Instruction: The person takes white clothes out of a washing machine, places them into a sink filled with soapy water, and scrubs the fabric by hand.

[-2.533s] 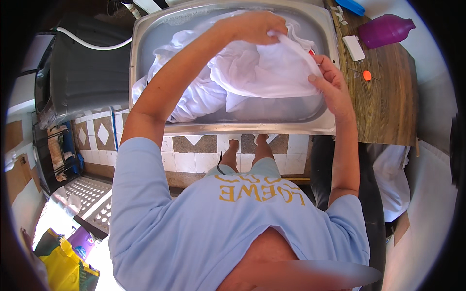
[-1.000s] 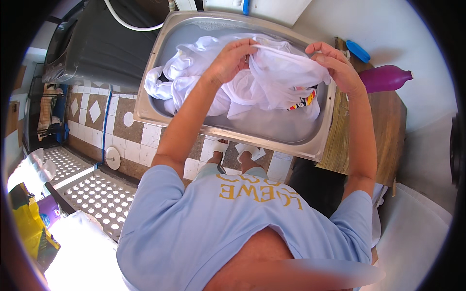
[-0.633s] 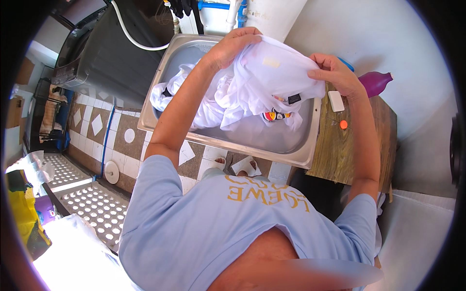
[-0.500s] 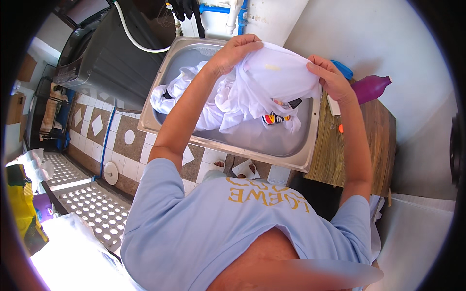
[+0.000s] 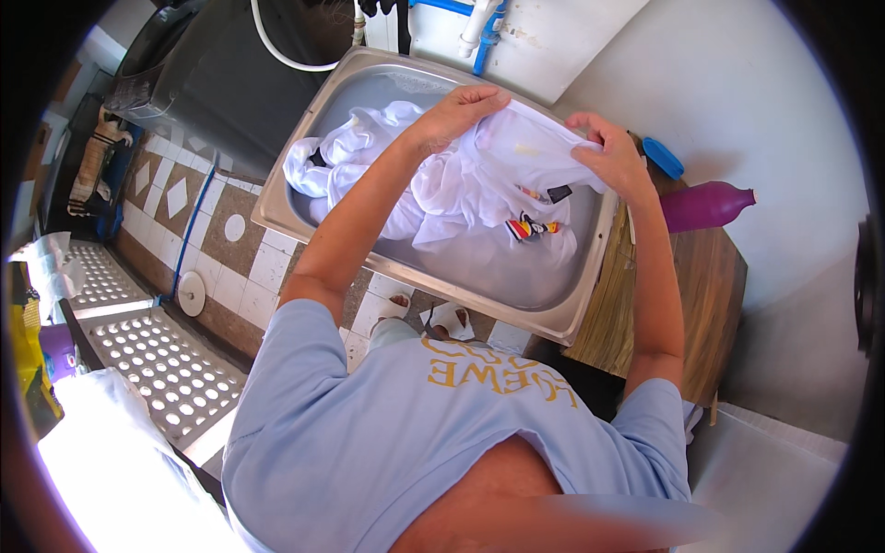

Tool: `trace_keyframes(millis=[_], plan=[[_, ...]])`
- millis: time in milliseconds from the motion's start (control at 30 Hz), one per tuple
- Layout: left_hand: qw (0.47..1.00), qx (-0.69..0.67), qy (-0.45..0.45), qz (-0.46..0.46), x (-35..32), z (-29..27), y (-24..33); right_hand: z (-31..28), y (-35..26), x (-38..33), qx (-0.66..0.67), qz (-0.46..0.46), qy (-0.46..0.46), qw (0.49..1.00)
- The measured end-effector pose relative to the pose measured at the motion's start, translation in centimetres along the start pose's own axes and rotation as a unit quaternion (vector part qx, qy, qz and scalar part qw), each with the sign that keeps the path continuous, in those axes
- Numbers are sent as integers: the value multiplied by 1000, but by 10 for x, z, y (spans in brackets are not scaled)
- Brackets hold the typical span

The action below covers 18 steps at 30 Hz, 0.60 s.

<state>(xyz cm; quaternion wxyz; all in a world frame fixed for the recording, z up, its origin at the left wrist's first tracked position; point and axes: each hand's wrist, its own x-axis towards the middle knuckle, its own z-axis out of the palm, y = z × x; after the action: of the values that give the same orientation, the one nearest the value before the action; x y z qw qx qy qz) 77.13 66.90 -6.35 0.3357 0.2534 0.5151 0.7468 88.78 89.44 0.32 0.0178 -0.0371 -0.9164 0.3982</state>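
Observation:
A wet white garment (image 5: pixel 452 189) with a colourful print (image 5: pixel 532 228) lies bunched in a metal basin (image 5: pixel 452 288) of cloudy water. Its far edge is lifted and stretched between my two hands. My left hand (image 5: pixel 464 112) pinches one corner of the raised part near the basin's far rim. On the other side my right hand (image 5: pixel 610 158) grips the cloth between thumb and fingers, above the basin's right side. A faint yellowish mark (image 5: pixel 527 149) shows on the stretched cloth. The lower folds sit partly under water.
Right of the basin is a wooden stand (image 5: pixel 693 281) with a purple bottle (image 5: pixel 708 206) and a blue oval object (image 5: pixel 663 158). A dark grey machine (image 5: pixel 235 92) and white hose (image 5: pixel 277 55) stand left. Perforated racks (image 5: pixel 171 369) lie lower left.
Both hands have come down a little towards the basin with the garment. The cloth between them hangs slacker, and my right hand's fingers have shifted on its edge. The view has moved slightly.

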Motion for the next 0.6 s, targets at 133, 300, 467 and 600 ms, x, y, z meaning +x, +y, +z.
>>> trace_keyframes(millis=[133,300,467,600], plan=[[999,1,17,27,0,-5,-9,5,18,8,116,49,-123,984],[1000,-18,26,0,-6,-25,-31,27,23,10,362,84,-102,923],[998,-15,57,17,-12,-36,-55,57,32,11,417,82,-66,903],[997,-35,61,27,-15,-45,-67,73,40,22,464,50,-57,882]])
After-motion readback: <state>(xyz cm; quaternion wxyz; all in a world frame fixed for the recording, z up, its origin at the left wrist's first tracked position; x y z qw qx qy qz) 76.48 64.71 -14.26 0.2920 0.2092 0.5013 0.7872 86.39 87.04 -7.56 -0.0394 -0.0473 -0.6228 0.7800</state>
